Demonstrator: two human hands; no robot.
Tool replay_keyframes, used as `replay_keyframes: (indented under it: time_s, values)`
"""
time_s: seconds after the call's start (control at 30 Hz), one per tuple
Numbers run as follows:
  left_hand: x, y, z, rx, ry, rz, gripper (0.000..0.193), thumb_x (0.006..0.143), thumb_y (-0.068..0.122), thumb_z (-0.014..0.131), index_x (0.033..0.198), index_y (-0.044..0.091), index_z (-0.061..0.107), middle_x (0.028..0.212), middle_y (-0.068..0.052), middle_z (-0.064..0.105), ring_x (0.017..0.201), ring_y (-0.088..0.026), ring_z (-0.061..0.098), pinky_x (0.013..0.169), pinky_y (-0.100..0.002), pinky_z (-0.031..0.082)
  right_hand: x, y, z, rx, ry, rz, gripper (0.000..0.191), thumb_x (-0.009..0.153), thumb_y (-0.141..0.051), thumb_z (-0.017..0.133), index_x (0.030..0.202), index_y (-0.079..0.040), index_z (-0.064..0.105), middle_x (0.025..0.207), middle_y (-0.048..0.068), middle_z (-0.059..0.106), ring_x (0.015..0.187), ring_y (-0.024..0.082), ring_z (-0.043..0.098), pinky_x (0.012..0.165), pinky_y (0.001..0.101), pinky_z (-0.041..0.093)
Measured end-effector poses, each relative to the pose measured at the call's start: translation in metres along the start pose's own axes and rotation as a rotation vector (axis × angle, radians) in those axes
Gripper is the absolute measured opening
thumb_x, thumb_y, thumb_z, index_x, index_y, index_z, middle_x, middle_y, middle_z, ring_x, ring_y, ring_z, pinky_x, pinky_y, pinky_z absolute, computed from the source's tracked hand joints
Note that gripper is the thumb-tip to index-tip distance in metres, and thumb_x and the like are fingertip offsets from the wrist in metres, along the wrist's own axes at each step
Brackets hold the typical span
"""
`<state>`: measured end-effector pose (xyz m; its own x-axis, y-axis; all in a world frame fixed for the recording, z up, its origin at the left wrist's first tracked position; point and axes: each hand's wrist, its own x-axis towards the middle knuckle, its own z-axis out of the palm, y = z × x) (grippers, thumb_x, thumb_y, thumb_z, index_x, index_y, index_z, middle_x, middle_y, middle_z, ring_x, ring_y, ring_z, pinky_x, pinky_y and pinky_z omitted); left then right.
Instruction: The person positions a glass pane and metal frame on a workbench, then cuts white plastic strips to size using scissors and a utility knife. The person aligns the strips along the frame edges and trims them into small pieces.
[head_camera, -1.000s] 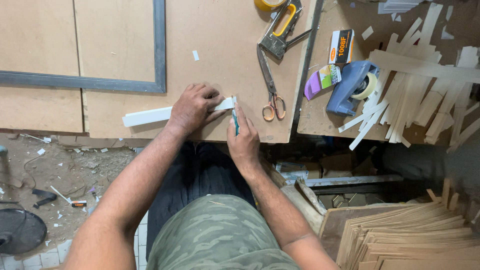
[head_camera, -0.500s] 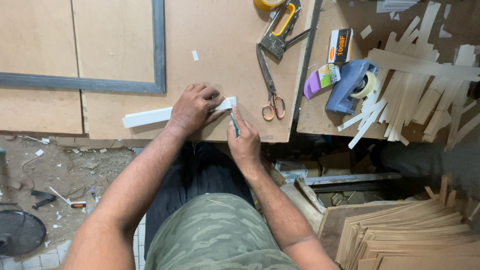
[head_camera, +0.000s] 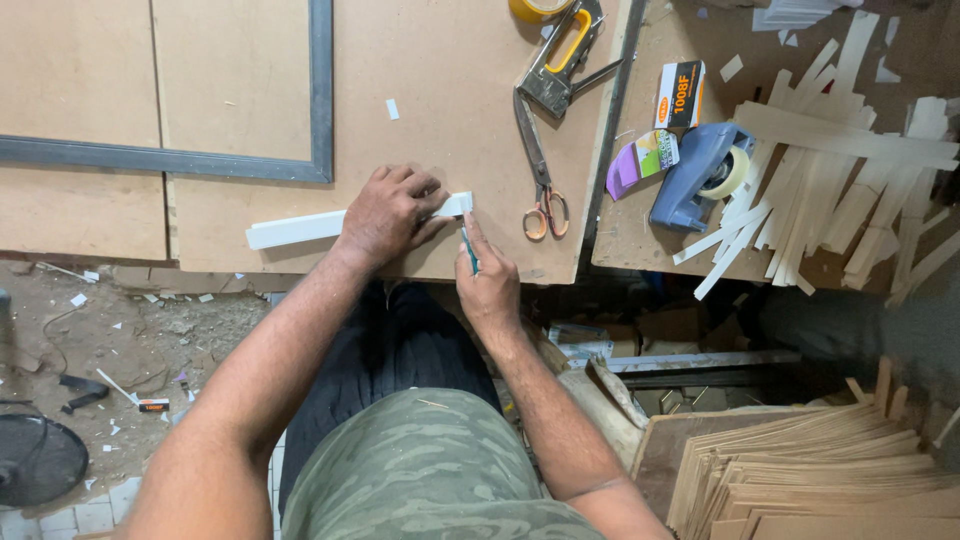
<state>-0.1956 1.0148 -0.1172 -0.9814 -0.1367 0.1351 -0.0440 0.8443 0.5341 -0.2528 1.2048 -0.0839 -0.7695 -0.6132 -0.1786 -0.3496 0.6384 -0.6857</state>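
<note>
Your left hand (head_camera: 388, 212) presses flat on white strip (head_camera: 300, 228), fingers spread, pinning it near front edge of surface (head_camera: 250, 100). Your right hand (head_camera: 488, 285) pinches thin teal-handled knife (head_camera: 468, 250), tip at strip's right end. Looks like trim at that end under way, cut not finished; rest of strip untouched. Scissors (head_camera: 538, 170) lie just right, unused.

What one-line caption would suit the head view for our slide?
Left hand pins a white strip on the workbench; right hand holds a slim green tool at its end.
</note>
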Motion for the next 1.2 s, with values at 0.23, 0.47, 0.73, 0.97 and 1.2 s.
replay_keyframes:
  time_s: [0.23, 0.47, 0.73, 0.97, 1.2]
  values:
    - [0.0, -0.001, -0.002, 0.004, -0.004, 0.013, 0.032, 0.089, 0.038, 0.076, 0.109, 0.013, 0.076, 0.112, -0.003, 0.068, 0.109, -0.023, 0.061, 0.092, -0.04, 0.048, -0.007, 0.004, 0.005, -0.026, 0.039, -0.03, 0.051, 0.097, -0.01, 0.061, 0.148, -0.014, 0.057, 0.094, 0.023, 0.071, 0.084, 0.037, 0.073, 0.073, 0.0453, 0.057]
    - [-0.004, -0.002, -0.004, 0.005, 0.024, 0.027, 0.032, 0.087, 0.037, 0.077, 0.108, 0.013, 0.076, 0.11, -0.004, 0.068, 0.108, -0.024, 0.061, 0.09, -0.041, 0.049, -0.02, 0.004, 0.007, -0.01, 0.093, -0.097, 0.049, 0.097, -0.007, 0.061, 0.146, -0.011, 0.058, 0.104, 0.024, 0.072, 0.09, 0.039, 0.073, 0.076, 0.0448, 0.058]
    - [-0.003, -0.004, -0.003, -0.005, 0.059, 0.058, 0.032, 0.085, 0.034, 0.08, 0.106, 0.011, 0.074, 0.107, -0.004, 0.067, 0.106, -0.024, 0.062, 0.09, -0.04, 0.05, -0.036, -0.008, -0.017, 0.133, -0.017, 0.188, 0.051, 0.096, -0.011, 0.06, 0.146, -0.007, 0.055, 0.103, 0.025, 0.073, 0.085, 0.04, 0.074, 0.078, 0.0436, 0.059]
    - [-0.003, -0.003, -0.001, -0.004, 0.053, 0.043, 0.031, 0.084, 0.034, 0.081, 0.104, 0.011, 0.074, 0.105, -0.004, 0.067, 0.104, -0.024, 0.063, 0.088, -0.04, 0.05, -0.004, -0.001, -0.006, 0.062, 0.143, -0.151, 0.043, 0.105, -0.011, 0.06, 0.147, -0.005, 0.053, 0.124, 0.027, 0.071, 0.113, 0.04, 0.072, 0.091, 0.0438, 0.059]
    - [-0.001, 0.0, 0.0, 0.013, 0.08, 0.032, 0.032, 0.086, 0.034, 0.081, 0.106, 0.01, 0.074, 0.106, -0.005, 0.067, 0.106, -0.023, 0.064, 0.091, -0.039, 0.051, 0.001, -0.003, 0.002, 0.023, 0.028, -0.016, 0.05, 0.1, -0.011, 0.059, 0.15, -0.01, 0.053, 0.106, 0.025, 0.073, 0.096, 0.038, 0.075, 0.079, 0.0447, 0.059]
